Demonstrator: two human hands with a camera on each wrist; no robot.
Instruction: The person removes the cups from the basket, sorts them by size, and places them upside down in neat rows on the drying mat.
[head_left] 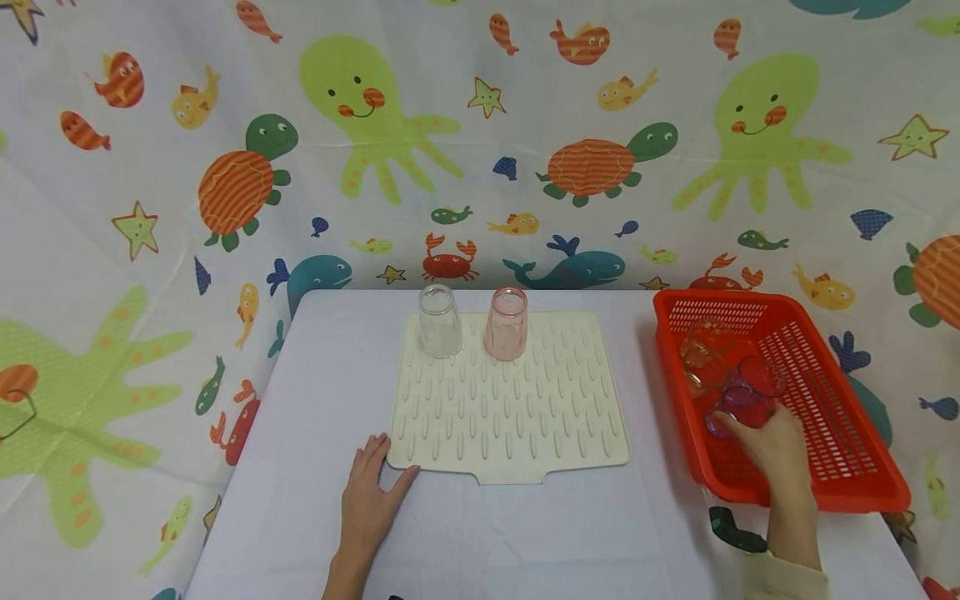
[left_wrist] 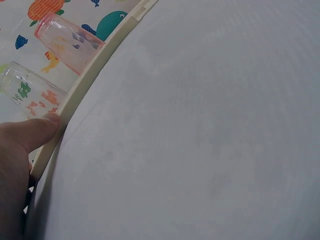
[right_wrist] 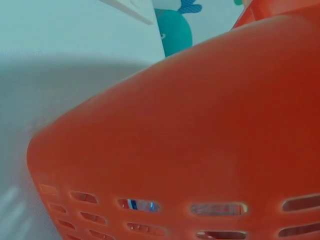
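My right hand (head_left: 778, 442) reaches into the red basket (head_left: 693, 450) and grips a purple-tinted glass (head_left: 742, 402), thumb on its left side and fingers at its right. The right wrist view shows only the basket's outer wall (right_wrist: 175, 135), which hides that hand. My left hand (head_left: 367, 492) rests at the near left corner of a cream drying mat (head_left: 510, 417), fingers extended along its side. In the left wrist view its thumb (left_wrist: 45, 127) lies against the mat's edge. A clear glass (head_left: 440, 325) and a pink glass (head_left: 507, 327) stand upside down on the mat's far part.
Beside the purple glass, other clear glasses (head_left: 701, 362) lie in the basket. A dark strap-like object (head_left: 735, 531) shows near the right wrist. Behind the white-covered table (head_left: 330, 375) hangs a curtain (head_left: 465, 50) printed with sea animals.
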